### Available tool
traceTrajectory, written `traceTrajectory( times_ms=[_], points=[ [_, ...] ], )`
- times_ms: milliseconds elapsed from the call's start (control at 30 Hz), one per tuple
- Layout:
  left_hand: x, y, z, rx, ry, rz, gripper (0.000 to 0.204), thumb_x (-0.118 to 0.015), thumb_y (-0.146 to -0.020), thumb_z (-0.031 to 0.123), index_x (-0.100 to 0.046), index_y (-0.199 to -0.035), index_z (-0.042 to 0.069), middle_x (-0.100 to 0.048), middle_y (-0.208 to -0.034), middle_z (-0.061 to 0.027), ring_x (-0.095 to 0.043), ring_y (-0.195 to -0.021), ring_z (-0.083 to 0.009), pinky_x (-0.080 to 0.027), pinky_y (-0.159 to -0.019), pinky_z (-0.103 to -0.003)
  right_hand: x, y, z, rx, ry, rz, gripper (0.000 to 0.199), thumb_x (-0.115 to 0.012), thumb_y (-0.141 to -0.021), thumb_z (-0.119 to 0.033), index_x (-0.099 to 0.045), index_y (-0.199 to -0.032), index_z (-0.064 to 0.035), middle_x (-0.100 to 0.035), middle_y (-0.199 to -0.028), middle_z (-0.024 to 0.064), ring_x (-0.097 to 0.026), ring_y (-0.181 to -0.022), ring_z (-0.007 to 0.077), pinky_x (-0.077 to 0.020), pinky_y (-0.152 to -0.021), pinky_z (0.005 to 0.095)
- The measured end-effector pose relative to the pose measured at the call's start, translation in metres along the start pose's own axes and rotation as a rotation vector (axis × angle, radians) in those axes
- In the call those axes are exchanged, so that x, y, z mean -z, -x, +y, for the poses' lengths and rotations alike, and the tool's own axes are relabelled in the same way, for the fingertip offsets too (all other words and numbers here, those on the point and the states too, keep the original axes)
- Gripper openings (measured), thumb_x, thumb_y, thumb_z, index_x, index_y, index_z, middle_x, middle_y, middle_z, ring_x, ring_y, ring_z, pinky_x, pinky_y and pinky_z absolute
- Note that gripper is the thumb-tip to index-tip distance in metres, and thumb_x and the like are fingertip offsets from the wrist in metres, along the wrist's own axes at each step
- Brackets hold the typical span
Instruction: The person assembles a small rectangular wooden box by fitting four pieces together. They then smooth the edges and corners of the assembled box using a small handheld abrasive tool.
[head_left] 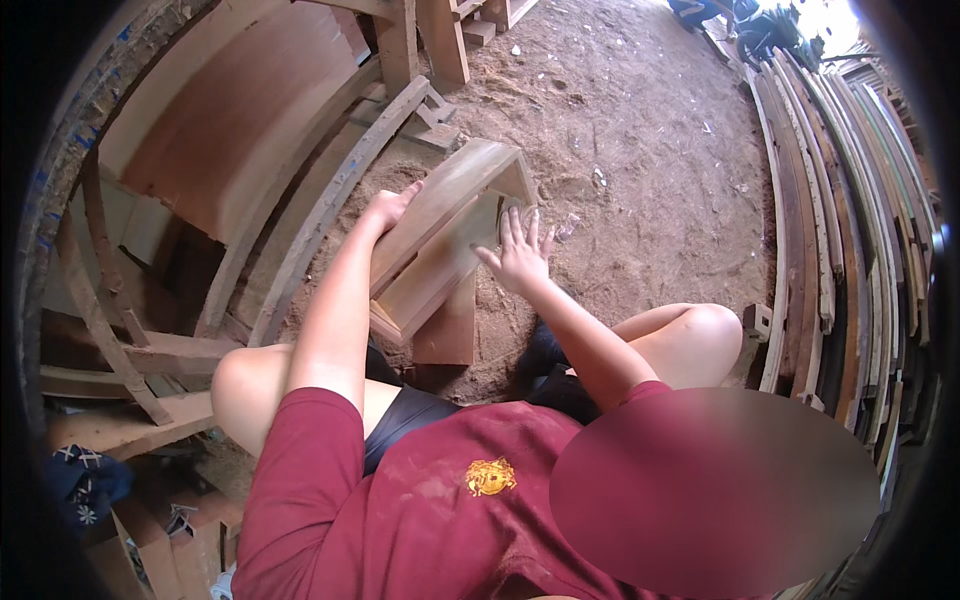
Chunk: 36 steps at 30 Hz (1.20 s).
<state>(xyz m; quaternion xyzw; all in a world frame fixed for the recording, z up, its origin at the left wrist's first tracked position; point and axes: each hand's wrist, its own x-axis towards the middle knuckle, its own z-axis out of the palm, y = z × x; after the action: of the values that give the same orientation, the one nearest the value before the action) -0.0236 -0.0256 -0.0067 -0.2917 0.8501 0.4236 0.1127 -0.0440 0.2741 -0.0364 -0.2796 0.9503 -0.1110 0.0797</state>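
Observation:
A shallow open wooden box, like a drawer with low side walls, stands tilted in front of me between my legs. My left hand grips its left wall near the far end, most of the fingers hidden behind the wood. Flat and with fingers spread, my right hand is at the box's right side, palm down; I cannot tell whether it touches the wood. Beneath the near end a reddish-brown board shows.
Sandy, dusty ground surrounds the box. Wooden frames and a large curved brown panel stand at the left. Long planks are stacked along the right. A dark blue cloth item lies at the lower left.

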Motion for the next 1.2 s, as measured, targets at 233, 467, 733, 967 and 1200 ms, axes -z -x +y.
traceTrajectory(
  times_ms=[233,467,733,967,1200],
  points=[
    [0.006,-0.015,-0.02,0.065,0.032,-0.01,0.092,-0.053,-0.083,0.08,-0.07,-0.107,-0.007,-0.069,-0.113,-0.027,-0.067,-0.109,-0.0342,-0.05,-0.094,-0.042,-0.021,0.048,-0.052,0.167,0.048,-0.072,0.104,-0.028,-0.089,-0.081,-0.012,-0.159,-0.0061,-0.005,-0.167,0.011,0.006,-0.152,0.0418,0.0044,-0.115,0.0684],
    [0.011,-0.012,-0.022,0.012,-0.004,0.016,0.098,-0.052,-0.081,0.083,-0.069,-0.106,-0.01,-0.068,-0.112,-0.0303,-0.067,-0.11,-0.0352,-0.051,-0.094,-0.043,0.001,0.011,-0.031,0.036,-0.047,-0.086,0.103,-0.032,-0.09,-0.08,-0.007,-0.16,-0.0083,-0.003,-0.168,0.0078,0.004,-0.151,0.0447,0.0006,-0.112,0.074],
    [0.002,-0.01,-0.005,0.033,0.047,-0.053,0.101,-0.052,-0.079,0.085,-0.069,-0.106,-0.011,-0.068,-0.111,-0.0301,-0.067,-0.11,-0.0356,-0.05,-0.094,-0.042,0.028,-0.016,-0.004,-0.032,-0.021,-0.17,0.103,-0.035,-0.089,-0.08,-0.005,-0.16,-0.0128,-0.005,-0.168,0.0054,-0.023,-0.147,0.0442,-0.014,-0.11,0.0775],
    [0.009,-0.013,-0.023,0.009,-0.009,0.024,0.093,-0.053,-0.083,0.08,-0.071,-0.104,-0.009,-0.07,-0.11,-0.0281,-0.068,-0.106,-0.0342,-0.051,-0.093,-0.041,0.006,0.035,-0.032,0.324,0.079,-0.274,0.105,-0.039,-0.087,-0.081,-0.005,-0.16,-0.0131,0.001,-0.168,0.0077,-0.058,-0.122,0.0434,-0.0263,-0.105,0.0759],
    [0.006,-0.003,-0.004,0.026,-0.023,-0.014,0.096,-0.05,-0.084,0.081,-0.069,-0.109,-0.011,-0.069,-0.112,-0.0277,-0.067,-0.109,-0.0325,-0.05,-0.093,-0.042,0.022,-0.02,0.006,0.171,0.027,-0.147,0.111,-0.044,-0.085,-0.082,-0.01,-0.159,-0.0065,-0.009,-0.166,0.0138,-0.066,-0.111,0.0374,-0.0579,-0.081,0.0451]
  ],
)
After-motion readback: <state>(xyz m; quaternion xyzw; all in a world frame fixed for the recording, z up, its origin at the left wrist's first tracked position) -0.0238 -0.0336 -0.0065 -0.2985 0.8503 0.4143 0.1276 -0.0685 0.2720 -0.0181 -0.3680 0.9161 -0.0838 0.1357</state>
